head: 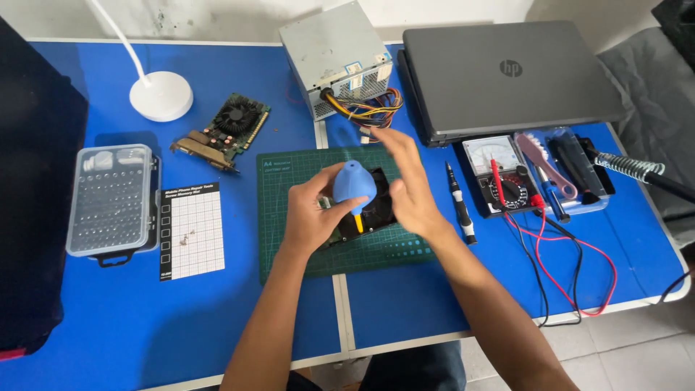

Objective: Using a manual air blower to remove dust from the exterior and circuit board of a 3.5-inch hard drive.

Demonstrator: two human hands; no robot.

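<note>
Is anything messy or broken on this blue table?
Nothing looks broken or spilled. The messiest bit is the red and black wires from the meter, looping over the table edge. The left hand holds a blue air blower over the open drive.

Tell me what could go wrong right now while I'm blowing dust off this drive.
The left hand aims the blue air blower close over the open hard drive; its yellow nozzle might touch the exposed inside. The right hand hovers over the drive and could brush it. Tiny screws on the nearby screw mat might scatter.
</note>
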